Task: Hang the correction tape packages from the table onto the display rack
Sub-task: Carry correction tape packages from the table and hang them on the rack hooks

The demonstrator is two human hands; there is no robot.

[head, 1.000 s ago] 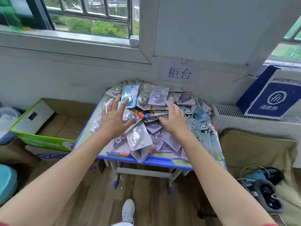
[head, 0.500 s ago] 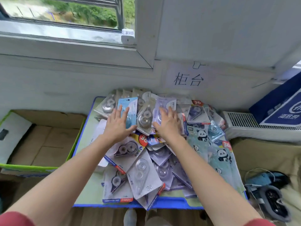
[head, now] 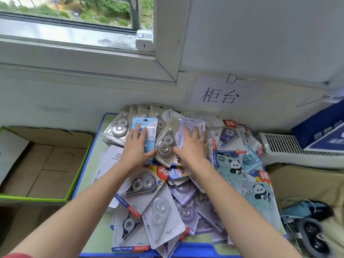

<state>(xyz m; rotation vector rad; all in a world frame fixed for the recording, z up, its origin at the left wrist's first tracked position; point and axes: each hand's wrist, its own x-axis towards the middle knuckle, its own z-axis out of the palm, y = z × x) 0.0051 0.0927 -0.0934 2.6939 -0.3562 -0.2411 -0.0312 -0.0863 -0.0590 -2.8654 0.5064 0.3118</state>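
A cardboard box sits left of the bench, where the correction tape packages lie heaped. My left grip, released, lies flat on a light-blue package at the far side. My right grip, fingers straight too, rests on a lilac package nearby.

soft, even daylight comes in through the window at the upper left, bright with only faint shadows. clear blisters on the correction tape packages catch small glints. wide-angle bending curves the window frame and edges. the headset at the lower right corner is smeared; the centre is sharp.
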